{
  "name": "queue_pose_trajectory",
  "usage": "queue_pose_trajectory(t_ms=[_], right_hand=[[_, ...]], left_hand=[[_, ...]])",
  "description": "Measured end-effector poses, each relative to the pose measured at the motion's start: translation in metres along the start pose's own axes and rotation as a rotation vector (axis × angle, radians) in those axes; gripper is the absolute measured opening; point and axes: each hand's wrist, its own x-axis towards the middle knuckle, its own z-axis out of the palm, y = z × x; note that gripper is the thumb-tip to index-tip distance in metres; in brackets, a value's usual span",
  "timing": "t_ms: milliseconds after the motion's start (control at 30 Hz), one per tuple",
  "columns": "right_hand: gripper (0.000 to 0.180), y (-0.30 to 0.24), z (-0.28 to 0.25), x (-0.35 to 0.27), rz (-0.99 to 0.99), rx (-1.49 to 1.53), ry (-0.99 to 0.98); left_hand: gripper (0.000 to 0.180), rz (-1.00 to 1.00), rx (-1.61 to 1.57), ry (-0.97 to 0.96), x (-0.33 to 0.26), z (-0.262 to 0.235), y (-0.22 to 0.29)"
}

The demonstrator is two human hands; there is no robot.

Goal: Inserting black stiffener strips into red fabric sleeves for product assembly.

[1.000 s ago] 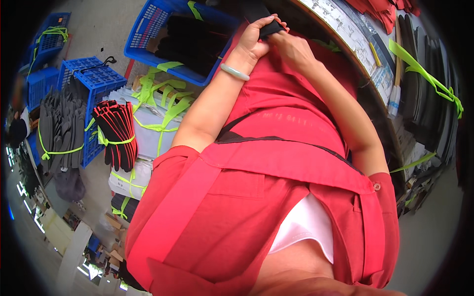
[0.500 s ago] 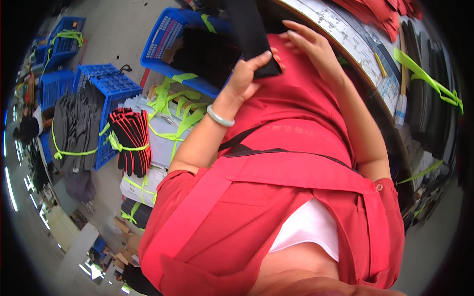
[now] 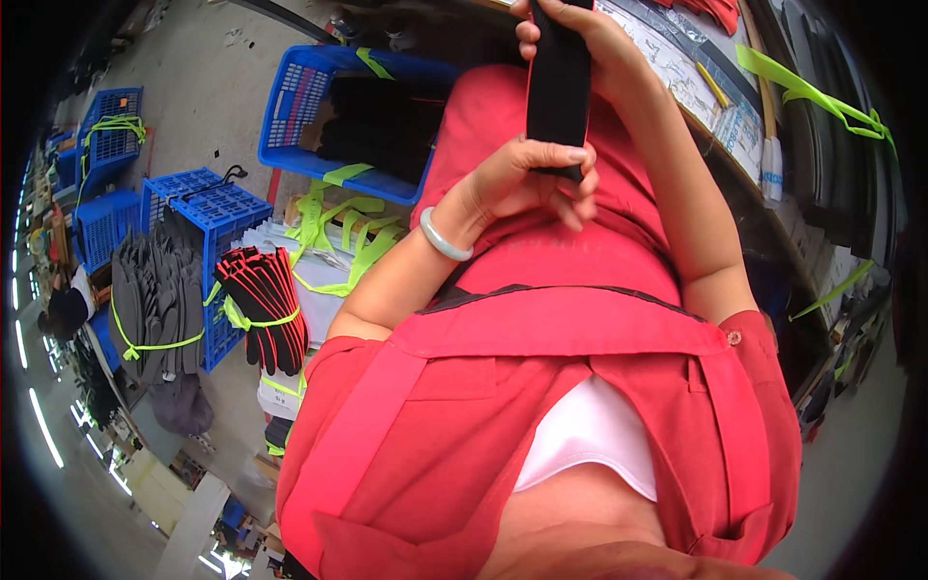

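Item in hand: one black strip (image 3: 558, 82), long and narrow, flat, matte, with straight parallel edges and no visible markings; a thin red line shows along its left edge near the top. It stands roughly upright in front of your red shirt (image 3: 580, 242), high in the view, stretched between your two hands. Your left hand (image 3: 527, 184) grips the lower end, fingers curled over the front of the strip and closed on it, a pale bangle (image 3: 443, 239) on the wrist. Your right hand (image 3: 580, 39) holds the upper end, fingers wrapped around it from the right; part of that hand is cut off by the top of the frame. To your left, on the floor: a blue crate (image 3: 338, 116) holding dark flat pieces, with a yellow-green strap over its rim; two more blue crates (image 3: 208, 208) further left; a bundle of grey pieces (image 3: 155, 300) tied with a yellow-green strap; a bundle of black pieces with red edging (image 3: 263, 309), tied the same way, just beside the grey one; loose yellow-green straps (image 3: 338, 237) lying on pale sheets between the crates and your arm. To your right: a table edge (image 3: 735, 135) carrying papers, and dark stacked material (image 3: 831, 145) crossed by another yellow-green strap.
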Motion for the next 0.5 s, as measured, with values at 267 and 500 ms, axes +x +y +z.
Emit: queue_pose_trajectory(t_ms=[267,500], right_hand=[[0.03,0.012,-0.003,-0.007,0.022,-0.09,0.08],[0.03,-0.058,-0.011,-0.017,-0.292,-0.136,0.39]], left_hand=[[0.037,-0.063,0.159,0.16,-0.021,0.009,-0.019],[0.032,0.271,0.732,0.429,-0.042,-0.002,-0.01]])
